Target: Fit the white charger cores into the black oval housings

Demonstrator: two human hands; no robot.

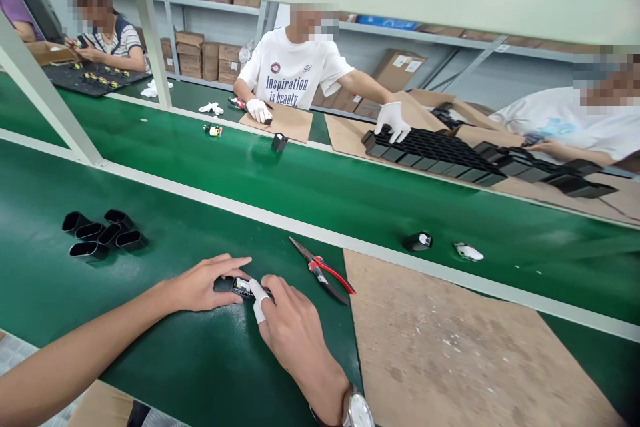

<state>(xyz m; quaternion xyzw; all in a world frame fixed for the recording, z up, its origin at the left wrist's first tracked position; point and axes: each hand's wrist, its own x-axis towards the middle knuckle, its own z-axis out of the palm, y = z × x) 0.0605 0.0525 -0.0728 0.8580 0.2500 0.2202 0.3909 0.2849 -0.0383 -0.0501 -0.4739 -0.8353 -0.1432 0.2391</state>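
Note:
A small black plastic housing (235, 285) with a white part and what looks like circuitry in its open end lies on the green bench between my hands. My left hand (207, 285) holds it from the left, thumb in front and fingers behind, the index finger stretched out above. From the right, my right hand (295, 317) grips its open end with thumb and index finger, which wear white finger covers. Those fingers partly hide the housing. Just beyond my right hand lie red-and-black needle-nose pliers (320, 267), their jaws pointing away to the left.
Several empty black housings (100, 235) stand at the left. A cardboard sheet (450, 340) covers the bench at the right. On the green belt (330, 180) lie a black housing (418, 241) and a white part (469, 251). Co-workers sit opposite, one reaching over black housings (440, 153).

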